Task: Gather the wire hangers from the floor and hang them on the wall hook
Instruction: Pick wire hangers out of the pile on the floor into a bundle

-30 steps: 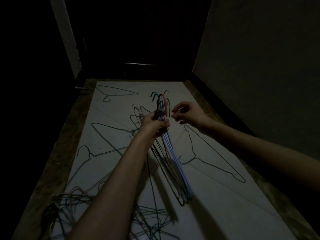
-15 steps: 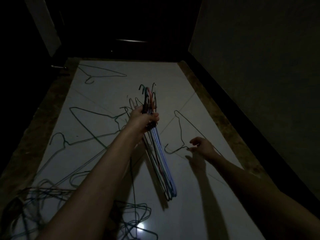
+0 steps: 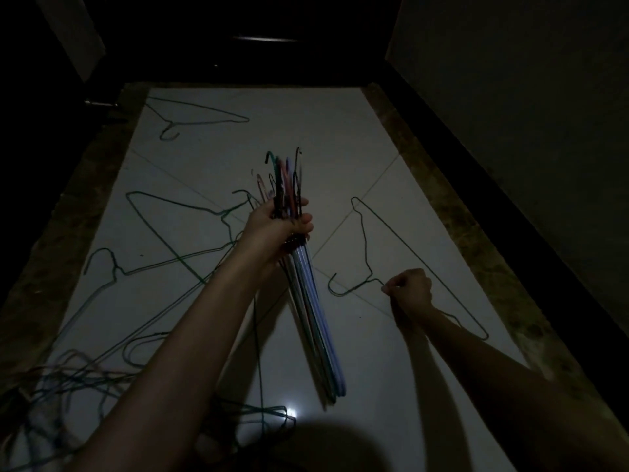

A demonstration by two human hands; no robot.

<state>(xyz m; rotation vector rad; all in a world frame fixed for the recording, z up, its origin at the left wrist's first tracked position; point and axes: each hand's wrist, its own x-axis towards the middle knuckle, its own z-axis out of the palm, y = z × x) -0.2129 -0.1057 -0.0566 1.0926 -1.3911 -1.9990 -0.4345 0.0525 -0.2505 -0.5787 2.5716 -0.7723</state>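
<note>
Now left hand (image 3: 276, 226) around hanger bundle (image 3: 315, 318), right hand (image 3: 410, 289) pinching floor hanger (image 3: 366, 240).

Tangled hangers (image 3: 68, 379) at near left run off the frame edge; darkness hides the far doorway (image 3: 258, 39); bundle hooks (image 3: 282, 172) blur.

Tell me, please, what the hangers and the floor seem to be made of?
Hangers: thin wire, apparently with coloured coating, judging by the slim bent outlines in green, blue and red. Floor: pale glossy tile, probably ceramic, given the joint lines and the mirrored light spot.
</note>
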